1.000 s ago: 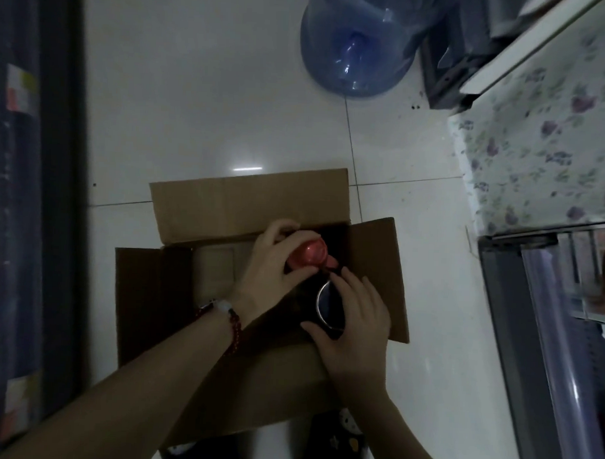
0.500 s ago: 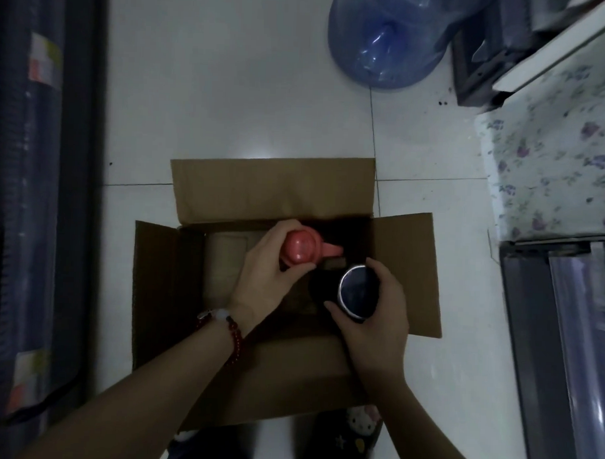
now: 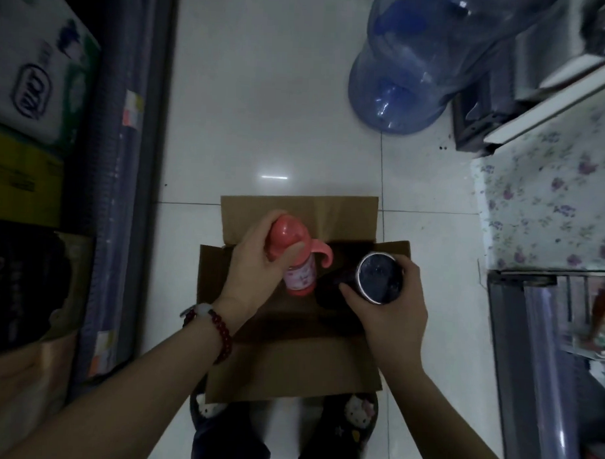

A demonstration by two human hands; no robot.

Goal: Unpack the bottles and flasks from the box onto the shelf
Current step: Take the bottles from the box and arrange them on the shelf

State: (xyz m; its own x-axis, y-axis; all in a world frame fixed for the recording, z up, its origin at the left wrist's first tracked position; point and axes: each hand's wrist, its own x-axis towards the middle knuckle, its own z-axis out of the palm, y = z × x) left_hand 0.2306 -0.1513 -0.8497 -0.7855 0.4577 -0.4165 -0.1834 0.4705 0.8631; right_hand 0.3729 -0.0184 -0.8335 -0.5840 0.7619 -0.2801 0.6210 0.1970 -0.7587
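Note:
An open cardboard box (image 3: 289,362) stands on the white floor at my feet. Above it my left hand (image 3: 255,262) grips a pink bottle (image 3: 298,260) with a domed cap and a curved side handle. My right hand (image 3: 391,311) holds a dark flask (image 3: 378,278) with a round silver-rimmed lid, over the box's right side. Both are lifted above the box opening. The inside of the box is dark and I cannot tell what else lies in it.
A big blue water jug (image 3: 416,68) stands on the floor beyond the box. A flower-patterned surface (image 3: 549,203) and a glass-fronted shelf unit (image 3: 564,341) line the right side. Stacked cartons (image 3: 30,116) and a dark post (image 3: 125,154) stand on the left.
Both hands have risen out of the box, bringing the pink bottle and the dark flask up with them. The camera has moved higher and shows more of the room.

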